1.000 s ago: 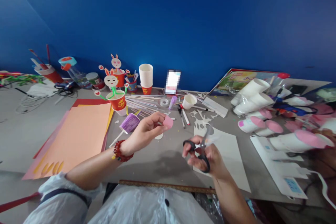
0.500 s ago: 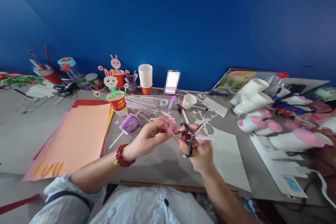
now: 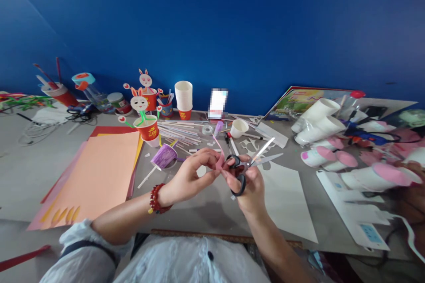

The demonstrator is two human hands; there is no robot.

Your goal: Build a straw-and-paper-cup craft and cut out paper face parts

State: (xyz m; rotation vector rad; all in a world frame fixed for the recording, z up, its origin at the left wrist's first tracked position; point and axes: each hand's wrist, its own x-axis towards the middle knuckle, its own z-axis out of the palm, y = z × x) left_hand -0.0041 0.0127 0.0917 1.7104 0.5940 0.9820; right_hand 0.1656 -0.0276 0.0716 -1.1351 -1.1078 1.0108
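Observation:
Between the fingertips of my left hand is a small curled strip of pink paper. My right hand has its fingers through the black loops of a pair of scissors. The blades are spread and point to the upper right, away from the paper. Fingertips of the right hand also touch the paper's right side. Both hands are held close together above the table. Below and right of the scissors lies a white sheet with cut-out remnants at its top.
Coloured sheets lie at left. Rabbit-decorated cups, a purple cup, straws, a stack of white cups and a white cup stand or lie beyond my hands. At right are a power strip and white rolls.
The right hand has turned, so the scissor blades reach farther right and are spread. The pink strip now shows a thin end standing up, and the right fingertips have come onto it.

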